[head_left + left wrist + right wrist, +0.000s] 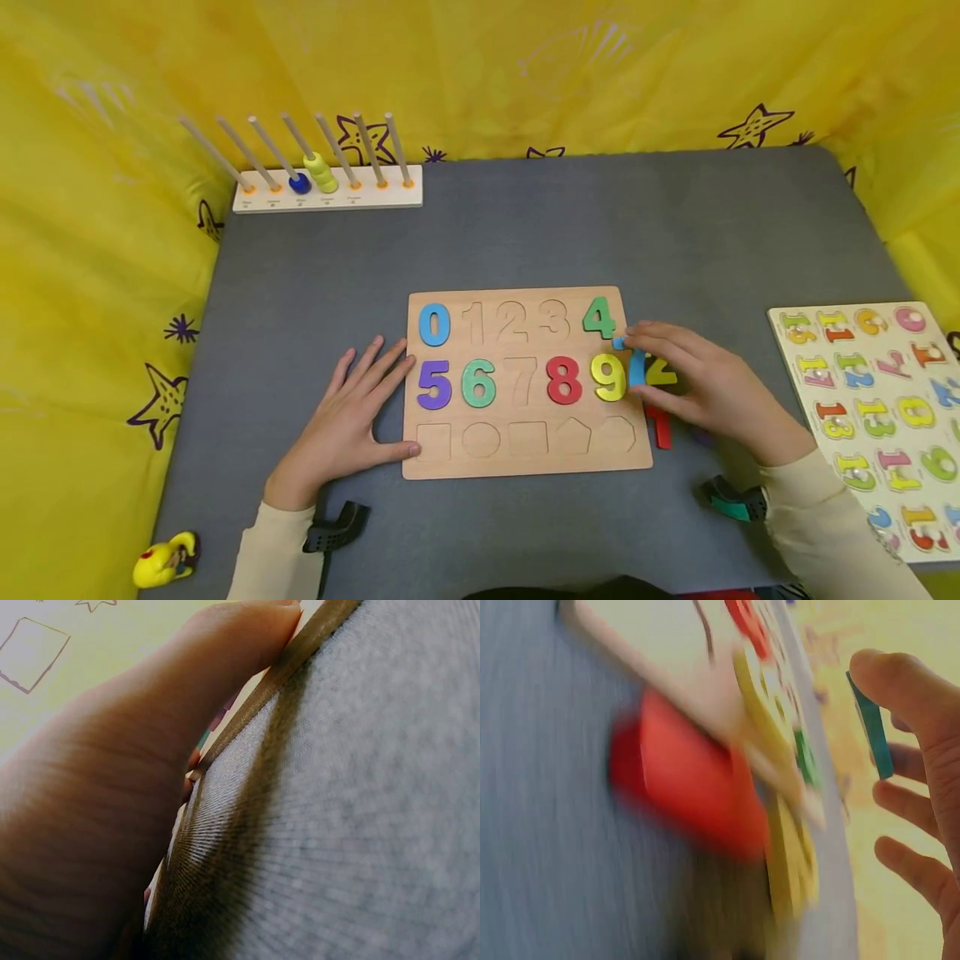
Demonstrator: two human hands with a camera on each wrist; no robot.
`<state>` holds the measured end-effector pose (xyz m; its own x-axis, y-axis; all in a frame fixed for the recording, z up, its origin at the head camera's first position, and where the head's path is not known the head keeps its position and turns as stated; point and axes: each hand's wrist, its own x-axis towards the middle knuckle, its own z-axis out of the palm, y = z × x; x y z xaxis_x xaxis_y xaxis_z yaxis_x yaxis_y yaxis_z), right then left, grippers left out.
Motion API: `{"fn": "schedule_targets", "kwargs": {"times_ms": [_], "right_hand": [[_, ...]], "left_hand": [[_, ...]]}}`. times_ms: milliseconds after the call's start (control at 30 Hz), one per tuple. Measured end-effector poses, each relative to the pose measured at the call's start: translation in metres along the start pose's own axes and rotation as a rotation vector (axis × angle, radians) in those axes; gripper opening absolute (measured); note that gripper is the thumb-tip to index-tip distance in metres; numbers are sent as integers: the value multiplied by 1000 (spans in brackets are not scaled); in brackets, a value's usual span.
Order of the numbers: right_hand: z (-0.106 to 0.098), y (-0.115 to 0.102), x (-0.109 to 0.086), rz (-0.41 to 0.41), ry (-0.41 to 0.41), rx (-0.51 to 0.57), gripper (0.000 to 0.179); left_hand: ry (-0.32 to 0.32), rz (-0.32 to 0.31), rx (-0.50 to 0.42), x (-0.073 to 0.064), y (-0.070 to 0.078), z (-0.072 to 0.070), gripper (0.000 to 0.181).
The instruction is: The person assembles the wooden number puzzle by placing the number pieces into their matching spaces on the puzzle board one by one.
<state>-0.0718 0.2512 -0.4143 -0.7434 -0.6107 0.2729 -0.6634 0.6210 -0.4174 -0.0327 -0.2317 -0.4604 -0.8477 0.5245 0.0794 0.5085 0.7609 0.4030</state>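
A wooden number board point(600, 464) lies on the table with 0, 4, 5, 6, 8 and 9 in their slots. The recesses of 1, 2, 3, 7 and the bottom-row shapes show bare wood. My left hand point(352, 417) steadies its left side, fingers straight at the edge and thumb point(247, 637) over the lower corner. Between thumb and fingers my right hand point(708, 383) pinches a blue number piece point(637, 368), partly hidden, above the board's right edge. Below that hand are a yellow 2 point(660, 372) and a red piece point(697, 780), close by the board.
A second board point(787, 333) full of colourful numbers sits at the right. Towards the back left stands a peg stacker point(330, 200) with blue and yellow-green beads. A yellow toy point(159, 563) is at the near left corner. Yellow cloth point(480, 75) surrounds the grey table point(525, 225).
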Motion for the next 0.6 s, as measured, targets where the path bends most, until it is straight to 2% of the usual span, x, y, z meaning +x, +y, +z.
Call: {"fn": "schedule_targets", "kwargs": {"times_ms": [167, 367, 600], "right_hand": [[22, -24, 25, -52, -37, 29, 64], [50, -43, 45, -147, 18, 68, 53], [74, -57, 58, -130, -9, 37, 52]], "left_hand": [[-1, 1, 9, -1, -1, 1, 115], [-5, 8, 18, -1, -1, 3, 115], [6, 7, 16, -1, 0, 2, 115]]}}
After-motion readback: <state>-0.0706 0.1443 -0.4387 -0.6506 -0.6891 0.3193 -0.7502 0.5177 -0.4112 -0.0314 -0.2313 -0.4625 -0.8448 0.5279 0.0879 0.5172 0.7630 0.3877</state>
